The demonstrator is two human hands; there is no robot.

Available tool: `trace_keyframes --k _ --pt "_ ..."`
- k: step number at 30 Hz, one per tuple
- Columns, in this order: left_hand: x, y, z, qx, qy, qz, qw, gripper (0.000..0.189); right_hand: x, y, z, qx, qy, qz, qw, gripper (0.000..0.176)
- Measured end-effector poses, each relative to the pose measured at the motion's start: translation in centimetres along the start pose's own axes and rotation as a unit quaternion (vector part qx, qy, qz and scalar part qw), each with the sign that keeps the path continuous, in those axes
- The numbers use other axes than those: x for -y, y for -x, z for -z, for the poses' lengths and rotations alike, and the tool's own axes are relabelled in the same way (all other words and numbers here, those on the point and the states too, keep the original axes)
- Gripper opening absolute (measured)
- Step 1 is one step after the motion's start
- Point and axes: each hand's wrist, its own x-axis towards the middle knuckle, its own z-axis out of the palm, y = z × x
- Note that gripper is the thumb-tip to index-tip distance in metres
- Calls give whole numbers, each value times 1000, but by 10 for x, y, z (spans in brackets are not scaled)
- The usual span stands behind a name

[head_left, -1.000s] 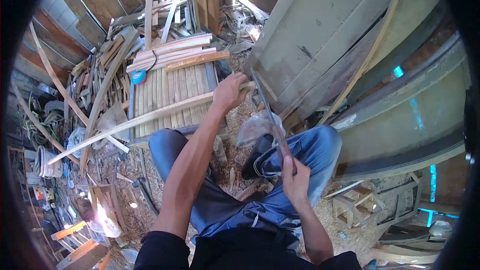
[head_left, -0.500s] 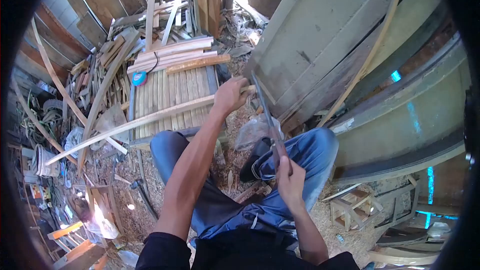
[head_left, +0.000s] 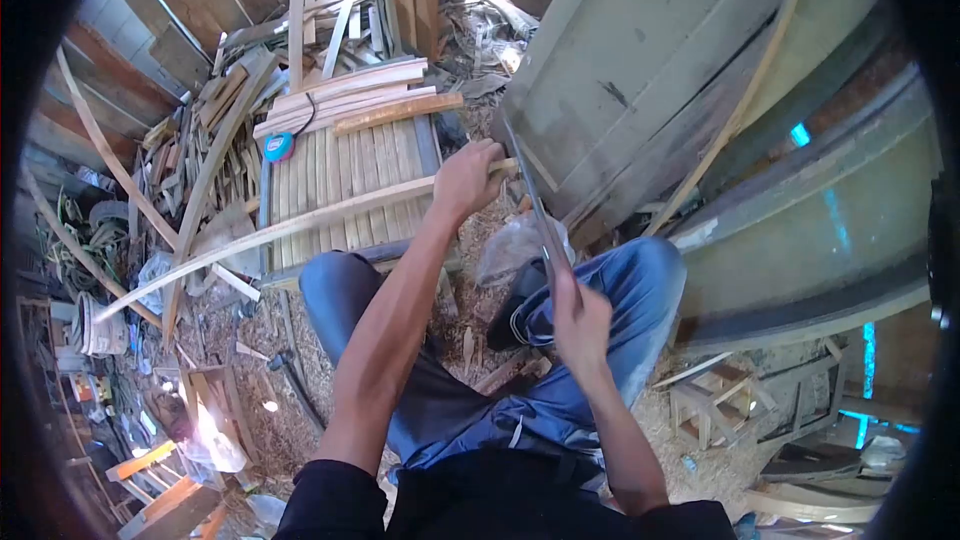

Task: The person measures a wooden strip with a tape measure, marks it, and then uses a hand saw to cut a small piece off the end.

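Hands, two. Right hand (head_left: 580, 320), above the right knee, blurred, closed around the near end of one long blade (head_left: 532, 202). The blade's far end meets the strip just beside the left hand. Left hand (head_left: 466, 180), further out, closed around one long strip (head_left: 290, 232) near its right end. The strip lies across one slatted panel (head_left: 340, 175). One tape measure (head_left: 278, 147) lies at the panel's far left corner, beside stacked planks (head_left: 350, 100).

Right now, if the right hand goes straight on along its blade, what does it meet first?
Probably the end of the wooden strip, where its blade tip lies, beside the left hand; depth is unclear.
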Motion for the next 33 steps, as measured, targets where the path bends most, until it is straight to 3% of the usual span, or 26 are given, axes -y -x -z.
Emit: trace_keyframes --k 2,4,5,9,18,21,27,29,33 --pt "6 3 -4 5 -3 -25 1000 20 6 -33 -26 -65 3 20 998 41" --pt "15 -6 -2 -71 2 -63 995 21 -7 -60 -41 -96 -15 82 992 39" --pt "11 -5 -1 -2 6 -14 1000 23 -13 -57 -38 -88 -21 59 994 39" --pt "15 -7 -4 -29 8 3 1000 25 -21 -60 -36 -74 -35 79 994 39" --pt "17 -8 1 7 21 -8 1000 22 -30 -52 -38 -31 -41 44 998 43" --pt "17 -8 1 5 16 -12 1000 23 -29 -49 -42 -50 -56 71 995 44" --pt "17 -11 3 22 28 11 999 25 -47 -58 -42 -18 -97 12 995 46" --pt "19 -15 6 39 37 21 998 25 -50 -65 -43 10 -228 -51 972 49" --pt "24 -22 9 78 78 65 992 26 -31 -70 -36 37 -317 -86 944 47"
